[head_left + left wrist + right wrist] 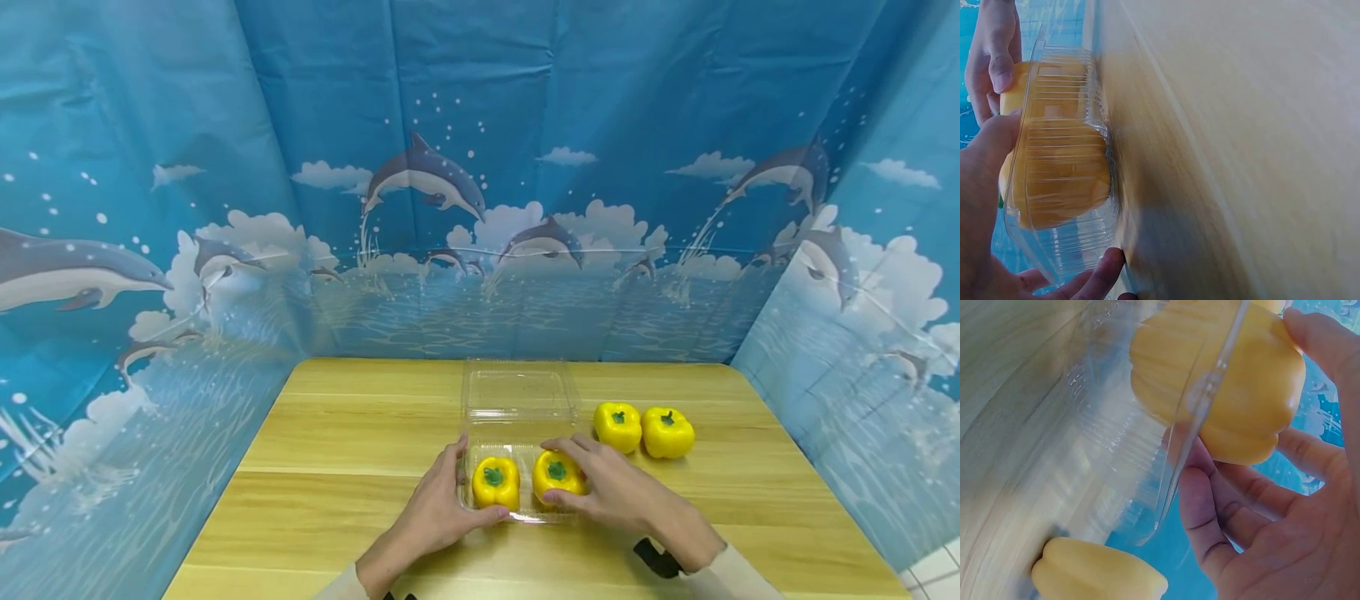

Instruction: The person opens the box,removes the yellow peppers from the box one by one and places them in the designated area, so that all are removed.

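Sleeves (729, 577) cut off; hands (435, 512) partly hide clear container (517, 431), gripped pepper (557, 477).

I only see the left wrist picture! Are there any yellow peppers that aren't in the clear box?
Observer: Yes, two yellow peppers sit side by side on the table, to the right of the box.
Operator: Cool! Is the box open or closed?
Observer: Open. Its clear lid lies back on the far side, away from the person.
Operator: And what's all that blue stuff?
Observer: A hanging curtain, printed with leaping dolphins.
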The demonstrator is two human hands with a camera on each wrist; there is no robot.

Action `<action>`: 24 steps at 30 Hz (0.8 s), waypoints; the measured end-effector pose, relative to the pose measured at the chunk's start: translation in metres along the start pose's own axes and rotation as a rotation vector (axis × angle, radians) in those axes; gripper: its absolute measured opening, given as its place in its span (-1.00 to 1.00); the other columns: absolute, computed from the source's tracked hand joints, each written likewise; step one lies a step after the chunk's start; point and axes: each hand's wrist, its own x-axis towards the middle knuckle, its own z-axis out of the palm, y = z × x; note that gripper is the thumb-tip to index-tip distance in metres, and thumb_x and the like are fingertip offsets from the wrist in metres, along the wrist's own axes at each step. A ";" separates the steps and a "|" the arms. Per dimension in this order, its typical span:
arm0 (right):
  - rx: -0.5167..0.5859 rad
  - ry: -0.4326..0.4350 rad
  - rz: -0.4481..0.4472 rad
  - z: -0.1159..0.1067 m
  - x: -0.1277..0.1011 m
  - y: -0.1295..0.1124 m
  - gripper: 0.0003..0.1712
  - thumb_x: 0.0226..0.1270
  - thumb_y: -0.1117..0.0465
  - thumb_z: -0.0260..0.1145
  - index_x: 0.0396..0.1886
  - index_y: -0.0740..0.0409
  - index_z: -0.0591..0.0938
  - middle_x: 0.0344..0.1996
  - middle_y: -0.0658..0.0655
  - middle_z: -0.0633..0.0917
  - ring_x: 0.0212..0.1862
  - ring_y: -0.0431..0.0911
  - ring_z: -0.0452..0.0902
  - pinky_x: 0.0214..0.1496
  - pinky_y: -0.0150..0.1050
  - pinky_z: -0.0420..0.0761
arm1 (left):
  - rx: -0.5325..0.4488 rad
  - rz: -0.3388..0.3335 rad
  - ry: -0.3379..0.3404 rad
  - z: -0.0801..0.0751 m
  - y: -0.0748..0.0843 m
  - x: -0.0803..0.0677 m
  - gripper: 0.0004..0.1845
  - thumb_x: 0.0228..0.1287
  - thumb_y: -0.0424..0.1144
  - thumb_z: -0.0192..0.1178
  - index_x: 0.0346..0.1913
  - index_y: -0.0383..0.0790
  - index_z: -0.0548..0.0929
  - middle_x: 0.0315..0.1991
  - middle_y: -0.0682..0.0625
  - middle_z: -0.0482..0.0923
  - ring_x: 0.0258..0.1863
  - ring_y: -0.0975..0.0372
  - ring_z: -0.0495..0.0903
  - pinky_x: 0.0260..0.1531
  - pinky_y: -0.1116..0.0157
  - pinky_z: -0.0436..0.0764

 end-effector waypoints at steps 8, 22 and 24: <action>0.001 0.028 0.002 -0.003 -0.002 0.000 -0.16 0.63 -0.46 0.43 0.62 -0.07 0.64 0.36 0.12 0.78 0.20 -0.01 0.82 0.19 0.05 0.90 | 0.010 -0.006 0.008 0.002 -0.002 0.001 0.42 0.24 0.38 0.70 0.90 -0.20 0.11 0.79 -0.32 0.35 0.42 -0.19 0.76 0.33 -0.26 0.84; -0.041 0.087 0.007 -0.007 -0.006 0.001 -0.20 0.62 -0.42 0.48 0.62 -0.12 0.63 0.34 0.07 0.79 0.08 -0.14 0.80 0.11 -0.06 0.90 | -0.007 -0.014 0.000 0.001 -0.002 0.001 0.40 0.25 0.39 0.69 0.90 -0.17 0.12 0.79 -0.31 0.36 0.43 -0.17 0.76 0.33 -0.23 0.85; -0.046 0.092 0.009 -0.008 -0.007 0.001 -0.20 0.61 -0.43 0.48 0.62 -0.14 0.64 0.34 0.08 0.79 0.08 -0.14 0.81 0.10 -0.08 0.90 | -0.011 -0.015 -0.001 0.002 -0.003 0.001 0.40 0.25 0.38 0.69 0.90 -0.17 0.12 0.79 -0.32 0.36 0.43 -0.19 0.75 0.34 -0.24 0.84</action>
